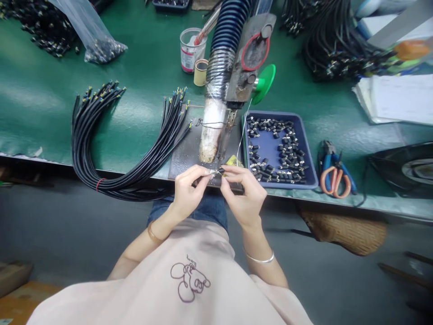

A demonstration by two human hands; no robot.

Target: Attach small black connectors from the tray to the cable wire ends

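- a long green-topped workbench, its near edge just ahead of the person.
- a thick black ribbed hose with a whitish, scorched-looking end, angled down over the bench.
- a curved bundle of black cables tied with a red band, left of the hose; coloured wire ends show at the tips.
- a shallow blue-purple plastic tray, to the right of the hose.
- a dark flat plate below the hose end, near the hands.
- the left hand, thumb and forefinger pinched together on a small silvery-and-dark piece.
- the right hand, thumb and fingertips almost closed on the other end of that piece, just above the plate's near edge; too small to tell what it is.
- orange-handled scissors beside the tray, with blue-handled pliers.
- a round green spool above the tray, a thin pale wire hanging from it.
- a yellow pad near the right fingertips.
- small black connectors with metal pins, scattered in the tray.
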